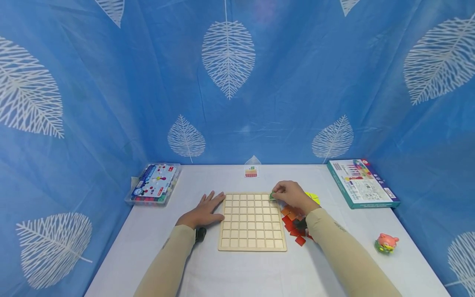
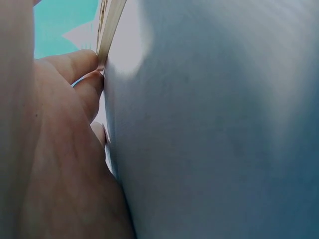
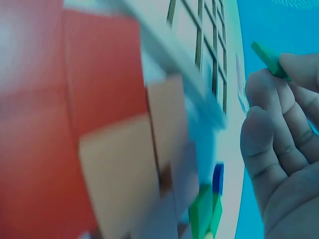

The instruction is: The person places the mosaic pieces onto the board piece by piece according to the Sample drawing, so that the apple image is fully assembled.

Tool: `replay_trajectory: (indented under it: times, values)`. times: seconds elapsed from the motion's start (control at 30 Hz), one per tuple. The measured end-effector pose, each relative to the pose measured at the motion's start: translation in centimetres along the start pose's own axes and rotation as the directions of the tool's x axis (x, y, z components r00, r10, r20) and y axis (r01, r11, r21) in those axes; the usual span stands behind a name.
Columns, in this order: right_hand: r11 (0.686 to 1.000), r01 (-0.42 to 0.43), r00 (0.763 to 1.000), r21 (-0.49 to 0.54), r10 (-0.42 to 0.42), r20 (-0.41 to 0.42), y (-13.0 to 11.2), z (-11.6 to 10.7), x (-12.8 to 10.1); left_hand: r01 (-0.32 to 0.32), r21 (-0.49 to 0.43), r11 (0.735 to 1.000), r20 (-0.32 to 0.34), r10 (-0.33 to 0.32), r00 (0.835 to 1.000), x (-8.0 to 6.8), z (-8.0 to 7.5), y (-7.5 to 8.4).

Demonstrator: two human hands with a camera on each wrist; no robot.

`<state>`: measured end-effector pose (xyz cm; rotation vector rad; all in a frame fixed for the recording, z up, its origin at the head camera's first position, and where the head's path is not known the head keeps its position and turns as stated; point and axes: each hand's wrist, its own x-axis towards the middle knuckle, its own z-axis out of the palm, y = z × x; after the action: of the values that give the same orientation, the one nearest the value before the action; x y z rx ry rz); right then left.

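Observation:
A wooden grid board with empty square cells lies on the white table. My left hand rests flat on the table, fingers straight, touching the board's left edge. My right hand hovers at the board's top right corner and pinches a small green tile between thumb and fingers. Red and orange square tiles lie in a loose heap just right of the board, under my right forearm. Yellow pieces peek out behind the right hand.
A clear plastic case of coloured pieces sits at the back left. A teal game box lies back right, a small card at the back centre, and a pink toy at the right edge. Blue leaf-print cloth surrounds the table.

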<state>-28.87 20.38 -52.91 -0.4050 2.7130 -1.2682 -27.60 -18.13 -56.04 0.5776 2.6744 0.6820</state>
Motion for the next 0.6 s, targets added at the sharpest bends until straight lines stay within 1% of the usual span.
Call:
replay_trajectory:
  times: [0.1, 0.3, 0.43, 0.6]
  values:
    - [1.000, 0.006, 1.000, 0.015, -0.006, 0.000, -0.4, 0.7, 0.4, 0.006, -0.003, 1.000, 0.000, -0.006, 1.000, 0.0, 0.0, 0.0]
    - [0.998, -0.014, 1.000, 0.059, 0.014, -0.001, -1.4, 2.5, 1.3, 0.010, 0.009, 1.000, 0.003, -0.010, 1.000, 0.0, -0.1, 0.2]
    - [0.996, -0.020, 1.000, 0.092, 0.021, -0.011, -2.0, 3.8, 2.0, 0.006, 0.000, 1.000, 0.004, -0.006, 1.000, -0.2, -0.2, 0.4]
    - [0.993, -0.029, 0.999, 0.111, 0.033, -0.042, -2.7, 5.1, 2.7, -0.017, -0.002, 1.000, 0.006, 0.017, 1.000, -0.2, -0.5, 0.6]
